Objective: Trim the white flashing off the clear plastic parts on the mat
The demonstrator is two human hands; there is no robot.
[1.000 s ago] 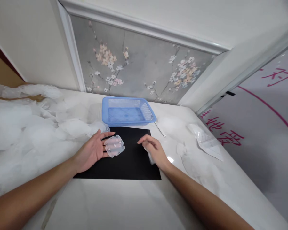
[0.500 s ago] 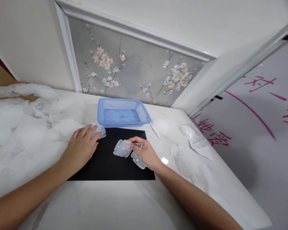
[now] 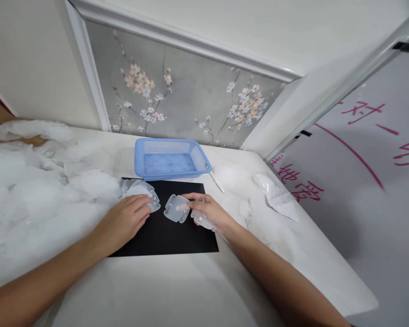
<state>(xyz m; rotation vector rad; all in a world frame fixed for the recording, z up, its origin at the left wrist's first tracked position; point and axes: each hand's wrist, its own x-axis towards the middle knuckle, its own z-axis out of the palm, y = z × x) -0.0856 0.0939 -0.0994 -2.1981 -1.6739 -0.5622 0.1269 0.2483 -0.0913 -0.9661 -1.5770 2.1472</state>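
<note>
My left hand (image 3: 127,218) has its fingers closed on the near edge of a translucent, squarish plastic piece (image 3: 154,204) with notched corners and small round studs. More of the same plastic (image 3: 127,185) shows just behind it, partly overlapped. My right hand (image 3: 213,211) is closed round another such piece (image 3: 202,221), its thumb and fingers bent about it. A further clear piece (image 3: 176,209) stands out from those right fingertips over the black mat (image 3: 177,238). Whether the right-hand pieces are joined is not clear.
A blue plastic basket (image 3: 139,159) stands behind the mat. Crumpled translucent plastic (image 3: 37,195) spreads over the left of the marble table. A thin white stick (image 3: 218,183) and a clear packet (image 3: 276,195) lie to the right, beside a whiteboard (image 3: 354,181) with red writing.
My left hand has shifted right and nearer, bringing a plastic piece further over the mat. The right-hand pieces have turned slightly. The whole view has shifted a little.
</note>
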